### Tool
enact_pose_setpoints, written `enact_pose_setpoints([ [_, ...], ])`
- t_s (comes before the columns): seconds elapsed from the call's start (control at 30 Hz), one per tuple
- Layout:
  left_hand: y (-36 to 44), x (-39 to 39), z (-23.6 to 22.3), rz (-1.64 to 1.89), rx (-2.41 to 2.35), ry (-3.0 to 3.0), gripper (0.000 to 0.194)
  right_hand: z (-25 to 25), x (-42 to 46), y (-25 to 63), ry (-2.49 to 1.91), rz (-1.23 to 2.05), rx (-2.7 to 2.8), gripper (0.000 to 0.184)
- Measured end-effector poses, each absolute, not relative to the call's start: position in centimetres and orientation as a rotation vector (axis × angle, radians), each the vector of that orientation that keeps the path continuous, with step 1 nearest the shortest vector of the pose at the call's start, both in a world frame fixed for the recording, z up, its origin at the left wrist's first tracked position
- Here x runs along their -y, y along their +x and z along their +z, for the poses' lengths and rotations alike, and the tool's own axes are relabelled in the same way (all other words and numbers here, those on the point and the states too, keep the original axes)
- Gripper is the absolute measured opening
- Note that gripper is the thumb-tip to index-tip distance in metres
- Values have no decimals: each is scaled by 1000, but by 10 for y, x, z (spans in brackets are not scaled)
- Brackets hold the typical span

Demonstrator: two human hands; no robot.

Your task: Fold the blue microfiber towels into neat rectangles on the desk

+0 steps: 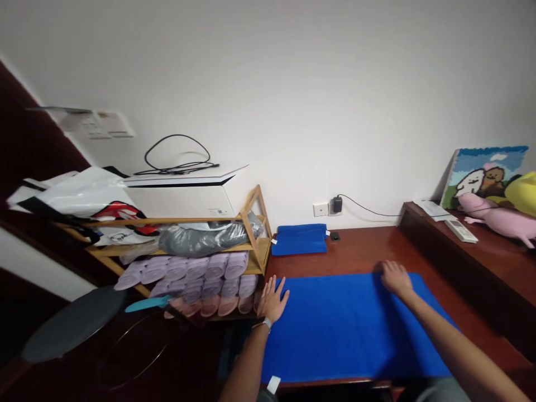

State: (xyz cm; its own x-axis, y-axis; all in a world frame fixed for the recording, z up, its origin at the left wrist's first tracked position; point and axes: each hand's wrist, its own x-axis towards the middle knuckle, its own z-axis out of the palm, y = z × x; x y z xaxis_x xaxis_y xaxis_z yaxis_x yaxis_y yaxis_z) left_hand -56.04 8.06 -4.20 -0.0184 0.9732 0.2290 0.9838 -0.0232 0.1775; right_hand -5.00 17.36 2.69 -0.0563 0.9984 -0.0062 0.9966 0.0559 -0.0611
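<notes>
A blue cloth [330, 324] lies spread flat over the front of a reddish-brown wooden table, with a white tag at its near left corner. On the cloth's left edge rests my left hand [273, 301], fingers spread apart and nothing in them. My right hand [396, 277] is at the far edge of the cloth toward its right end, with its fingers curled under; whatever they may hold is hidden. A second blue cloth [299, 240], folded, lies at the back of the table by the wall.
Left of the table stands a wooden rack [255, 223] with slippers [196, 268], a white box [184, 198] and a plastic bag [87, 192]. A raised ledge [460, 268] on the right bears a remote [460, 230] and a pink plush toy [502, 218]. A black plug [337, 204] sits in the wall.
</notes>
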Motion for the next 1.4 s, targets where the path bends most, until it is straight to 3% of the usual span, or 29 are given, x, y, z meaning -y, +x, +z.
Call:
enact_pose_setpoints([
  [0.1,-559,-80,-39,-428,2185,-2183,62,26,-158,-171,-1706,122,2469,62],
  [0.2,-557,-79,-37,-391,2203,-2172,61,12,-131,-280,-1419,381,2580,66],
  [0.33,-558,-81,-37,-362,2203,-2155,60,-6,-114,-335,-1277,531,2628,71],
  [0.43,-561,-83,-40,-359,2198,-2156,61,-14,-123,-293,-1373,506,2583,73],
  [0.7,-568,-89,-52,-363,2164,-2140,63,-37,-159,-17,-2200,242,2153,77],
  [0.8,-570,-91,-53,-340,2149,-2141,63,-49,-162,41,-2336,170,2018,77],
  [1.07,-579,-94,-45,-177,2124,-2184,65,-55,-161,46,-2359,110,1971,79],
  [1.4,-568,-83,-36,-266,2142,-2173,63,-37,-158,37,-2541,71,1985,71],
])
